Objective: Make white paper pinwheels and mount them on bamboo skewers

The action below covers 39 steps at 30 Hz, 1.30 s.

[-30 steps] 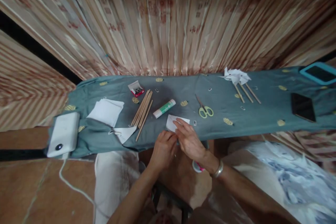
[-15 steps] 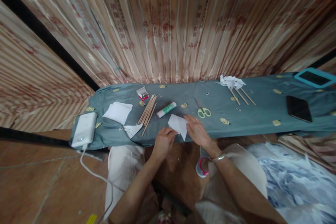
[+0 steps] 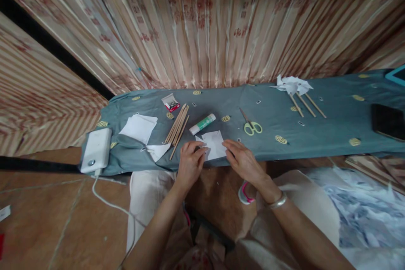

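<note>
A white sheet of paper [image 3: 215, 145] with cut or folded flaps lies at the near edge of the cloth-covered table. My left hand [image 3: 191, 162] pinches its left side, fingers curled and closed. At the paper's right edge, my right hand [image 3: 244, 163] has thumb and fingers closed on it. Just beyond the paper lies a glue stick [image 3: 202, 124], with a bundle of wooden sticks [image 3: 177, 128] to its left. Scissors [image 3: 251, 125] with yellow-green handles rest beyond my right hand.
Left on the table [image 3: 272, 114] are a paper stack [image 3: 139, 128], a folded paper piece [image 3: 158, 151], a small open box of pins [image 3: 171, 103] and a white power bank [image 3: 96, 149] with a cable. Rightward lie paper pinwheels [image 3: 294, 86] on sticks and a black phone [image 3: 388, 121].
The paper has turned and its pointed flap no longer hangs toward me. My left hand has shifted slightly left, and my right hand now grips the right edge. The camera view has shifted.
</note>
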### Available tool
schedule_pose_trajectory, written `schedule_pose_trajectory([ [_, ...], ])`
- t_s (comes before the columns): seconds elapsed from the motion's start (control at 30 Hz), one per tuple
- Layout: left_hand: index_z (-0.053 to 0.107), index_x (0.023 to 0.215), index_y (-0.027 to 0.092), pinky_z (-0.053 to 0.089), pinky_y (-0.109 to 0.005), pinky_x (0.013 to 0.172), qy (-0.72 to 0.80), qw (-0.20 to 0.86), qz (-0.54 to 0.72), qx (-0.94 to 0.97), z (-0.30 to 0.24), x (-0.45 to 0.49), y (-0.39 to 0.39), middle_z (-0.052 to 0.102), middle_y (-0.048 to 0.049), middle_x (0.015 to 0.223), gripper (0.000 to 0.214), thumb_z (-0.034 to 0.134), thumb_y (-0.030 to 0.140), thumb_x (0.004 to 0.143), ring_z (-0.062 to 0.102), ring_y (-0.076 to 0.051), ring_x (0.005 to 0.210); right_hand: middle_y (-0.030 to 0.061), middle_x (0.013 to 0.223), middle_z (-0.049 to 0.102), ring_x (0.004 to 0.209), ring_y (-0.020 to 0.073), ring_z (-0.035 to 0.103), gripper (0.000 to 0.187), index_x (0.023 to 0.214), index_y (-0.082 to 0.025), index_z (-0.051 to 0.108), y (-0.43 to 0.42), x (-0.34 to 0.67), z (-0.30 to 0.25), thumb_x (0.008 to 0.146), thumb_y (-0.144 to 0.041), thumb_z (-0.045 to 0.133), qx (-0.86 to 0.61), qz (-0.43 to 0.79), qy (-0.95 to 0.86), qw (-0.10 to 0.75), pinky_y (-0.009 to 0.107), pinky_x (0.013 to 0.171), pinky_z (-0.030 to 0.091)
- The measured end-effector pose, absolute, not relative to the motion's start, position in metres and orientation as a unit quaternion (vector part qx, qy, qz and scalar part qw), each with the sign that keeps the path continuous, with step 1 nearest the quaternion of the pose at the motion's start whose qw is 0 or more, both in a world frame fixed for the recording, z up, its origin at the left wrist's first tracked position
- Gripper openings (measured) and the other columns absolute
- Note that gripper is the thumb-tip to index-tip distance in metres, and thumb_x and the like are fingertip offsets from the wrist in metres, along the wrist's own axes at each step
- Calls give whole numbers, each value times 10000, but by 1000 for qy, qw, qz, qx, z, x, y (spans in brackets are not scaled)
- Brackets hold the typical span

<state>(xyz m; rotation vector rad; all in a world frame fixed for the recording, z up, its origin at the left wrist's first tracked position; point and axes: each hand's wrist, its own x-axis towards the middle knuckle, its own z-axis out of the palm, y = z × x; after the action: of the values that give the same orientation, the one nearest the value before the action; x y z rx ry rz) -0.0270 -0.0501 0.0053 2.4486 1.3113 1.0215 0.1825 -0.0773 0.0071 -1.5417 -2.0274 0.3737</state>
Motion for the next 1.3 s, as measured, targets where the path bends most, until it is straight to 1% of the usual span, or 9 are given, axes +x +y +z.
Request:
schedule_pose_trajectory([
  [0.13, 688, 1014, 216, 427, -401, 891, 434, 81, 335, 832, 8, -19, -66, 667, -71, 1088, 146, 613, 169, 898, 566, -228, 1035, 173, 1239, 676, 1155, 286, 633, 350, 1171, -132, 658, -76, 184, 7, 932, -176, 407, -575, 141, -761, 265, 541, 1072, 444],
  [0.3, 687, 1021, 204, 408, -392, 852, 433, 94, 292, 847, 3, -12, -68, 696, -66, 1051, 148, 650, 178, 879, 573, -229, 1000, 148, 1239, 676, 1139, 278, 634, 342, 1157, -164, 668, -78, 184, 12, 916, -172, 425, -577, 152, -760, 258, 541, 1092, 415],
  [0.4, 692, 1016, 210, 403, -383, 829, 434, 100, 295, 846, -2, -12, -66, 706, -55, 1016, 136, 626, 187, 900, 582, -216, 958, 133, 1257, 664, 1147, 284, 630, 328, 1140, -189, 673, -79, 184, 17, 855, -177, 512, -581, 179, -752, 256, 537, 1099, 403],
  [0.5, 692, 1004, 204, 410, -366, 812, 427, 106, 317, 840, -5, -13, -65, 713, -49, 982, 132, 596, 176, 918, 597, -199, 918, 127, 1346, 600, 1226, 288, 585, 387, 1152, -207, 660, -78, 188, 21, 774, -170, 587, -575, 225, -746, 252, 516, 1118, 379],
  [0.57, 685, 1001, 192, 417, -362, 813, 425, 113, 327, 836, -4, -15, -66, 716, -52, 972, 135, 578, 164, 925, 611, -193, 905, 123, 1399, 555, 1275, 287, 547, 411, 1158, -219, 648, -77, 191, 23, 754, -163, 605, -567, 259, -740, 255, 508, 1120, 370],
  [0.73, 672, 1003, 170, 430, -364, 827, 417, 129, 343, 832, 0, -19, -69, 719, -68, 976, 143, 545, 155, 937, 636, -190, 911, 116, 1399, 558, 1291, 275, 535, 270, 1019, -229, 683, -72, 196, 24, 760, -163, 646, -555, 334, -707, 284, 480, 1092, 398],
  [0.87, 676, 1006, 184, 432, -377, 838, 421, 139, 329, 834, 0, -20, -72, 725, -67, 999, 153, 537, 172, 943, 639, -196, 937, 101, 1384, 574, 1273, 253, 551, 154, 923, -229, 712, -67, 196, 24, 776, -194, 680, -540, 388, -683, 301, 447, 1072, 428],
  [1.0, 685, 1009, 191, 438, -388, 845, 426, 151, 319, 833, -2, -21, -73, 725, -72, 1022, 162, 542, 165, 936, 632, -205, 967, 83, 1352, 602, 1249, 250, 570, 49, 828, -234, 728, -62, 195, 22, 790, -228, 696, -537, 401, -676, 305, 445, 1072, 431],
  [1.3, 691, 1018, 201, 447, -405, 868, 434, 174, 320, 824, -2, -22, -74, 720, -70, 1017, 176, 538, 173, 935, 633, -210, 970, 82, 1379, 576, 1223, 260, 587, 85, 830, -234, 736, -59, 201, 21, 783, -305, 727, -536, 394, -694, 274, 448, 1047, 451],
])
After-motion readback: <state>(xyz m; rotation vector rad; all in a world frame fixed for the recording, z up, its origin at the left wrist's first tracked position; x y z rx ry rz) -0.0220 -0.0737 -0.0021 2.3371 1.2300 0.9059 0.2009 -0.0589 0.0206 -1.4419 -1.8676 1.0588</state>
